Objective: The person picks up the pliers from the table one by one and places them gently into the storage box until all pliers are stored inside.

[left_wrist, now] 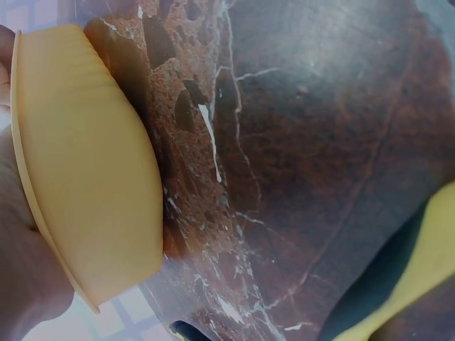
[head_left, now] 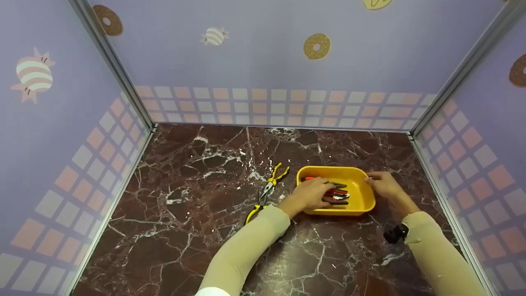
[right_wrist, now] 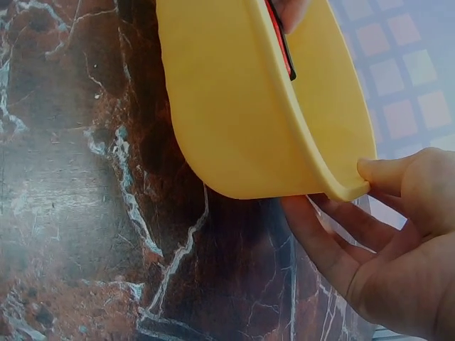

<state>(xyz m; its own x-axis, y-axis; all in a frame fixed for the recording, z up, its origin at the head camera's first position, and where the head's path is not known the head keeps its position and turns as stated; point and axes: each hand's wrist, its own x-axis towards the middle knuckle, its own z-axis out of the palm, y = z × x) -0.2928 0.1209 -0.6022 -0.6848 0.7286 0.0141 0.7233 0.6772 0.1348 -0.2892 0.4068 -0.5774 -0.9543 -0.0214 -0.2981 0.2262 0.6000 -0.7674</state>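
Reaching into the yellow plastic tray (head_left: pixel 361 197) on the brown marble desk (head_left: pixel 185 213), the left hand (head_left: pixel 310 194) curls its fingers on red-handled pliers (head_left: pixel 337 192); the right hand (head_left: pixel 384 185) pinches the tray's rim.

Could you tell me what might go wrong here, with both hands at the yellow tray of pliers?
The left hand reaches among the red-handled pliers; a finger might get nipped between them. The right hand grips only the rim of the yellow tray, so the tray may tilt or slide. The yellow-handled pliers lying beside the tray could get knocked by the left forearm.
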